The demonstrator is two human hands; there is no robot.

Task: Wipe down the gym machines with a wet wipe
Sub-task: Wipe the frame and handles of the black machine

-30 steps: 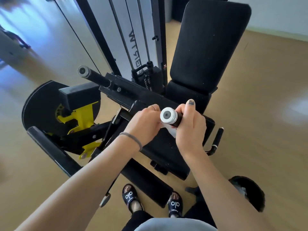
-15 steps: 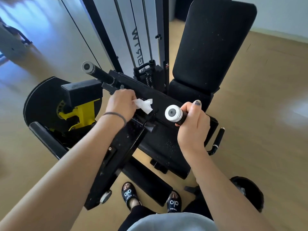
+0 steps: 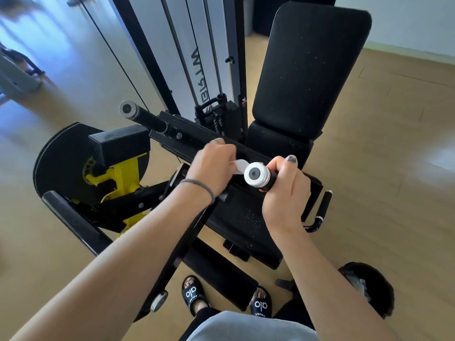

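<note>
Black gym machine [image 3: 310, 77]: upright padded backrest, seat below it, yellow fittings at left, weight-stack frame behind. Two black handles with grey end caps; the near handle [image 3: 258, 177] points toward the camera. White wet wipe [image 3: 238, 166], crumpled, sits just left of that cap against the black crossbar [image 3: 197, 141].

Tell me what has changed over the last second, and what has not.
The left hand, holding the wet wipe, went from beside the white-capped handle out left along the black bar half a second ago, and is now back close to the cap. The right hand kept its grip on that handle throughout. Nothing was let go.
</note>
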